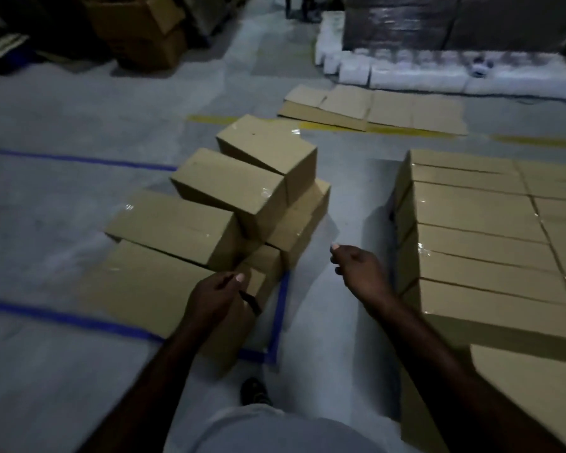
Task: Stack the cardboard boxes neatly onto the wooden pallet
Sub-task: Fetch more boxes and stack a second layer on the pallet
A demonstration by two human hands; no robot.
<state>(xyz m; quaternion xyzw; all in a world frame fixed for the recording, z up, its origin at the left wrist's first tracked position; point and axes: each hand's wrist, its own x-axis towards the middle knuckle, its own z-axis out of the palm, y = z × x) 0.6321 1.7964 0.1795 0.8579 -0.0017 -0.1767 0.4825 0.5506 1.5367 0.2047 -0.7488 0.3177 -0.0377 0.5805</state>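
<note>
Left hand (214, 297) holds dark slender object (252, 304); right hand (356, 269) loosely curled

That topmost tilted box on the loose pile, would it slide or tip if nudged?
Probably apt to slide: the top box lies tilted on the box below, not flat. Its square edges and shiny tape suggest a stiff, sealed shell that likely keeps shape when lifted. Weight cannot be told.

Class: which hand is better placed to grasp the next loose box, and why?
Left, probably: the left hand is over the nearest loose box, while the right hand hovers over bare floor beside the stack.
</note>
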